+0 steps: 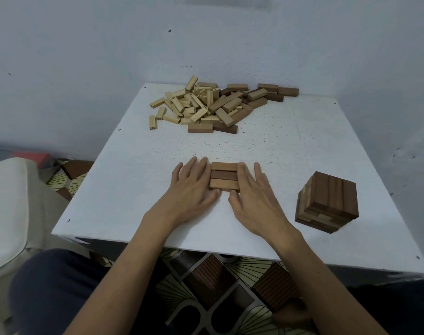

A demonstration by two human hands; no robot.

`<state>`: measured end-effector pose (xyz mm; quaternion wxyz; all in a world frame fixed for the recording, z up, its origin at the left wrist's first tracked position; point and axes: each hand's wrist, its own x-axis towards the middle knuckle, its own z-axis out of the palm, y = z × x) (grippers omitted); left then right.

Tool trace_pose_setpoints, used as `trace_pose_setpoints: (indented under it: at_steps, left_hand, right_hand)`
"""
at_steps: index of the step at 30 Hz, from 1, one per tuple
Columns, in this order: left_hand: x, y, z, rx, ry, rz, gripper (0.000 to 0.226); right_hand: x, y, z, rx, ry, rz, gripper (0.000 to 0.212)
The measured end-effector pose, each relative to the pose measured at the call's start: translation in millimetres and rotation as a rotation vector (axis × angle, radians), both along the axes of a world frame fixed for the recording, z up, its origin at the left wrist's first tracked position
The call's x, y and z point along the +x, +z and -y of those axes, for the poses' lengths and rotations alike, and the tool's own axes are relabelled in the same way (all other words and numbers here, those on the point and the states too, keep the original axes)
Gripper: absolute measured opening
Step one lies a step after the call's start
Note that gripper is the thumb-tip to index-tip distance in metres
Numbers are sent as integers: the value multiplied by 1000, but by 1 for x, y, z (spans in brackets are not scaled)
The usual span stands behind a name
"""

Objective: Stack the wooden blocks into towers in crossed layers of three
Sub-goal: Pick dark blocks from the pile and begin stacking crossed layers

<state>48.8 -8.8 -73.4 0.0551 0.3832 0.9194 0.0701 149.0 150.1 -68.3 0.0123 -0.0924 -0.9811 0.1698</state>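
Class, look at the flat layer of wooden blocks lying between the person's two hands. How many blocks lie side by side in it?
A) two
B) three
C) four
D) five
B: the layer on the table shows three long blocks side by side, with the left hand and the right hand flat against its two ends.
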Motion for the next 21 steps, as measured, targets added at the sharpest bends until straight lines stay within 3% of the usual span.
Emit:
trace_pose_setpoints:
  at_steps: [21]
  left_hand:
    - [8, -2, -2, -29, 20, -29, 94]
  right_hand:
    - [-2, 4, 3, 19, -4, 44, 62]
